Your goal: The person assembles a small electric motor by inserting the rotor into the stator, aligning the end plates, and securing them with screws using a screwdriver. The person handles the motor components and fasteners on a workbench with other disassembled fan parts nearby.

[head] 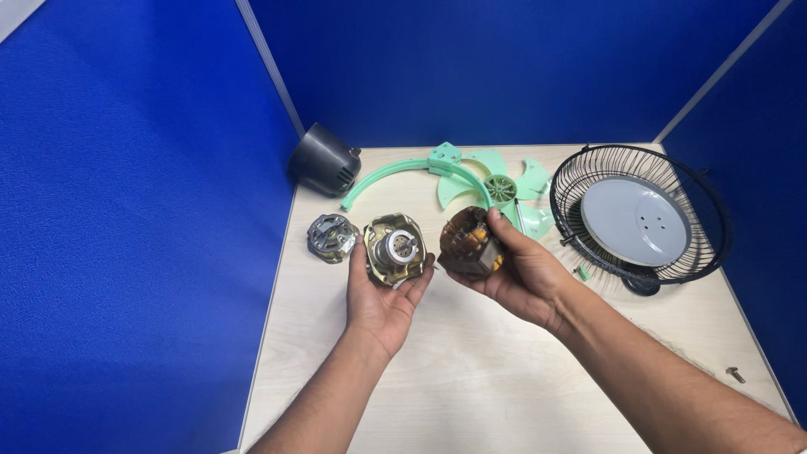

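We hold two pieces of a small fan motor above the pale wooden table. Our left hand is cupped under a gold metal motor cover with a shaft in its middle, fingers curled round its edge. Our right hand grips the copper-wound motor core, thumb on top. The pieces sit close together but apart, so it looks like a motor being taken apart or put together; lining them up would need steady hands. On the table lie another motor cover, a dark motor housing, a green fan blade, a green ring, a black wire fan guard and a screw. Blue walls stand around us.
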